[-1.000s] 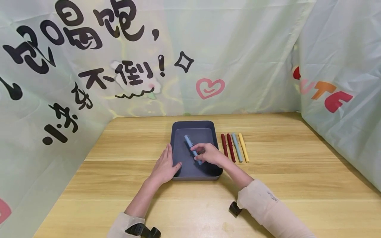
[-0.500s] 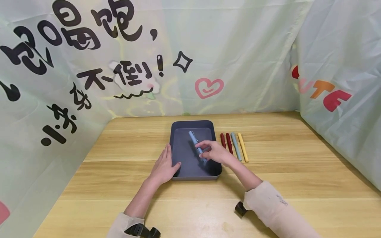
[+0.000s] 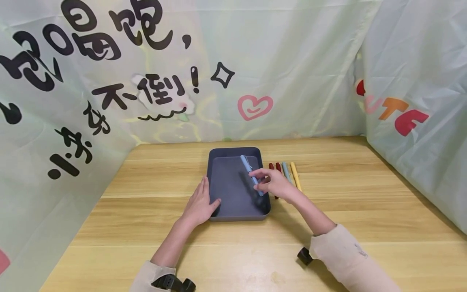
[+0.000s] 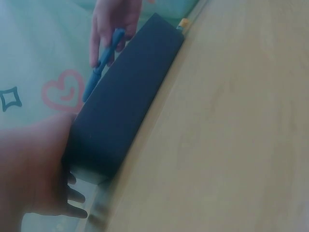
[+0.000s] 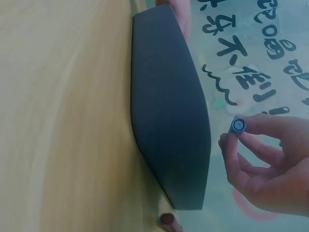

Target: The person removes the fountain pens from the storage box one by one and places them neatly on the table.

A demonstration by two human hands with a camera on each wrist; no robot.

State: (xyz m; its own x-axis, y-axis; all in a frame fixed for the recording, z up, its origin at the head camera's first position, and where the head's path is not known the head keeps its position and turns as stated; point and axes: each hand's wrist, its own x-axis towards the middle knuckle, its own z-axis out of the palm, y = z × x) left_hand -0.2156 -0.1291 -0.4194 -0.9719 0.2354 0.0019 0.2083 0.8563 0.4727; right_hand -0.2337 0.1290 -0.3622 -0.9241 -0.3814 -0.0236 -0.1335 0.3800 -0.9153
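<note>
A light blue pen with a clip is pinched between the thumb and fingers of my right hand. It slants over the right half of a dark blue-grey rectangular tray; in the right wrist view the pen's round end faces the camera. My left hand holds the tray's left side, thumb over the rim and fingers along the outer wall. Right of the tray lie two dark red pens, a grey-blue pen and a yellow pen, partly hidden by my right hand.
The wooden table carries the tray and pens. A printed cloth hangs behind and along both sides. Black wrist cameras sit by both sleeves.
My right hand has carried the blue pen rightward and slightly away, from the tray's middle toward its right wall, partly covering the pens there. The left hand has stayed on the tray.
</note>
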